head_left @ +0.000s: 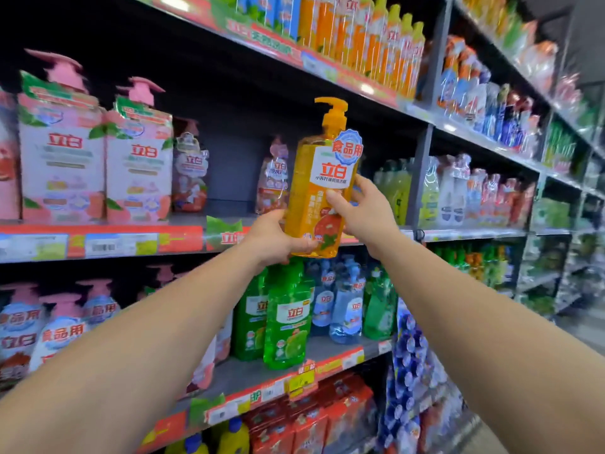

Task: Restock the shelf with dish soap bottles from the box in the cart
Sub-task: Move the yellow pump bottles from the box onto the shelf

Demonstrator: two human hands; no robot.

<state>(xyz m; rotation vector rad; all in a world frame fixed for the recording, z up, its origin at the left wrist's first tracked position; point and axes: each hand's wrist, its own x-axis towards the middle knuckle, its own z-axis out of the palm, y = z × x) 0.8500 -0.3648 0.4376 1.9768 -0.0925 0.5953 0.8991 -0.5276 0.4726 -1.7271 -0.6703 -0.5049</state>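
Note:
An orange dish soap bottle (322, 178) with a pump top is held upright in front of the middle shelf (183, 239). My left hand (278, 239) grips its base from below and the left. My right hand (363, 208) holds its right side, thumb across the front label. Behind the bottle the shelf has a dark gap with two pink bottles (273, 176) standing far back. The box and the cart are out of view.
Pink boxed soap packs (98, 152) fill the shelf's left part. Yellow-green bottles (393, 188) stand to the right of the gap. Green bottles (288, 316) and blue ones (343, 299) sit on the shelf below, orange bottles (366, 40) above. The aisle runs off to the right.

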